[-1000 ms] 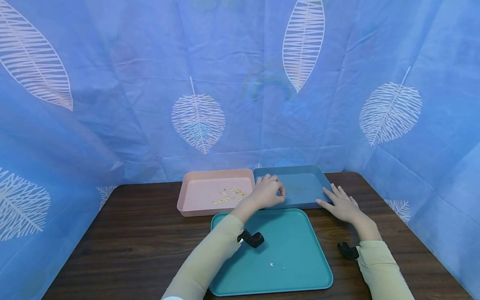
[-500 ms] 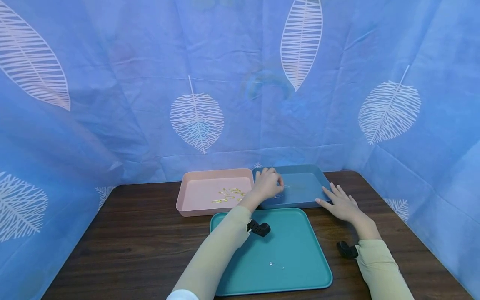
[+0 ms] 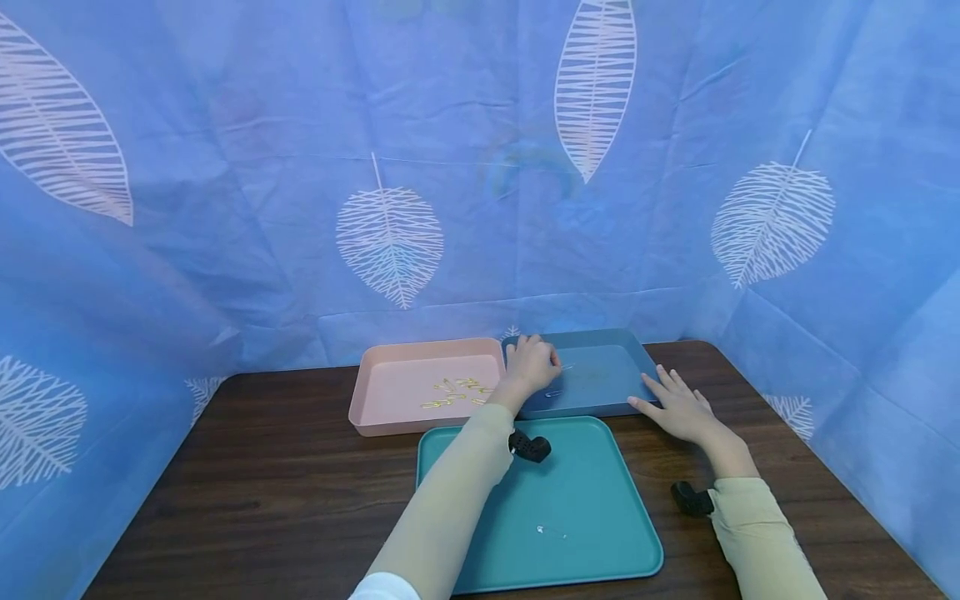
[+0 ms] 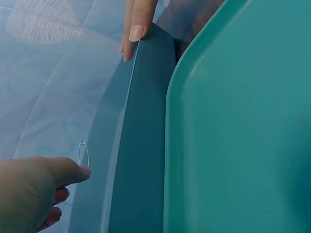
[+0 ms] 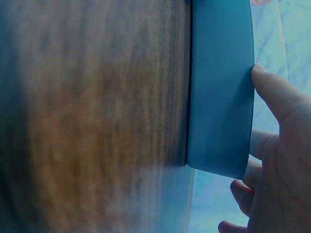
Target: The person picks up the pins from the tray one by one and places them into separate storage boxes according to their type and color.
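My left hand (image 3: 531, 364) is over the left part of the blue tray (image 3: 607, 367). Between its thumb and forefinger it pinches a silver safety pin (image 4: 82, 143), whose looped end sticks up past the thumb in the left wrist view. Just below that hand, another small thin pin (image 3: 552, 393) lies in the blue tray. My right hand (image 3: 678, 408) has its fingers spread at the blue tray's right front corner. In the right wrist view its thumb (image 5: 272, 90) touches the tray's rim.
A pink tray (image 3: 397, 400) with several gold safety pins (image 3: 437, 404) adjoins the blue tray on the left. In front lies a teal tray (image 3: 570, 483) with a small silver pin (image 3: 540, 529) on it. The dark wooden table (image 3: 247, 475) backs onto a blue curtain (image 3: 480, 208).
My left hand has shifted farther back over the blue tray with the safety pin, uncovering the small pin below it. My right hand keeps its place at the tray's corner.
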